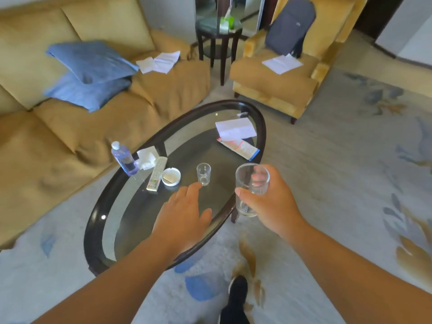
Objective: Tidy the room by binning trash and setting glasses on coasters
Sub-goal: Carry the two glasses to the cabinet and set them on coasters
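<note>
Right hand (271,197) gripping clear glass (251,183), left hand (184,211) flat, fingertips beside second glass (203,173) on table (98,206)

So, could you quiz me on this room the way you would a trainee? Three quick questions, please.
1. True or false: the right hand grips a tall clear drinking glass.
2. On the oval glass-topped coffee table, what sits between the white remote control and the small clear glass?
A) a white round ashtray
B) a green apple
C) a set of keys
3. Fill in: the dark grey backpack stands on the yellow ____.

Key: 1 true; 2 A; 3 armchair.
</note>
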A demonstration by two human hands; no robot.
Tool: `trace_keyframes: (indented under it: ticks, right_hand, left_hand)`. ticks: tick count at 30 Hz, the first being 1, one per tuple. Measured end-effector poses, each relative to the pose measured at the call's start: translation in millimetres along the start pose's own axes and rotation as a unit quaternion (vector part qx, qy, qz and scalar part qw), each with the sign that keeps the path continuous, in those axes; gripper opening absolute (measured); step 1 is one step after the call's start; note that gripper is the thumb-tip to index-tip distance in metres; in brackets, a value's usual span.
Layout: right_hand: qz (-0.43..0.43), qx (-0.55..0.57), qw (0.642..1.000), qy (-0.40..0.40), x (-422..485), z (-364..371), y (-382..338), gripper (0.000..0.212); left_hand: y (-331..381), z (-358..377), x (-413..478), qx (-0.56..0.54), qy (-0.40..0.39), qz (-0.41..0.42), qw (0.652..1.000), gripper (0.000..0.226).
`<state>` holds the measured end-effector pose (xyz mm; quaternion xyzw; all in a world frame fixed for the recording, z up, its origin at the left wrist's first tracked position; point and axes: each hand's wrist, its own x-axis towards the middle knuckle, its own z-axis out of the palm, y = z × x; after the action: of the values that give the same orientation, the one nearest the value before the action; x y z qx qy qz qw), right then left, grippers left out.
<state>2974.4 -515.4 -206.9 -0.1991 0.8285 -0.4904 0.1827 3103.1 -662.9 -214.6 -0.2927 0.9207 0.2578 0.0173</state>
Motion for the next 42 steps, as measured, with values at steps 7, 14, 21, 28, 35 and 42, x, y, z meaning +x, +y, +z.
trace_keyframes:
  ticks: [7,14,21,28,35,42]
  right_hand:
    - [0.038,0.011,0.998,-0.045,112,17,61,0.058]
    - [0.062,0.009,0.997,-0.041,188,55,130,0.055]
    - [0.079,-0.008,0.996,-0.039,243,108,186,0.059]
    - [0.101,-0.018,0.994,-0.037,262,126,195,0.054]
    - [0.118,-0.004,0.993,-0.014,267,102,169,0.056]
    - [0.117,0.053,0.987,0.101,263,-4,78,0.055]
  left_hand:
    - [-29,62,123,-0.04,-0.044,-0.107,0.992,0.07]
    - [-100,157,224,-0.123,-0.065,-0.2,0.97,0.088]
    - [-149,238,303,-0.239,-0.038,-0.222,0.944,0.095]
    - [-161,258,328,-0.282,-0.006,-0.189,0.941,0.073]
    - [-127,222,332,-0.272,-0.022,-0.124,0.954,0.062]
    - [4,113,331,-0.319,-0.041,0.018,0.947,0.057]
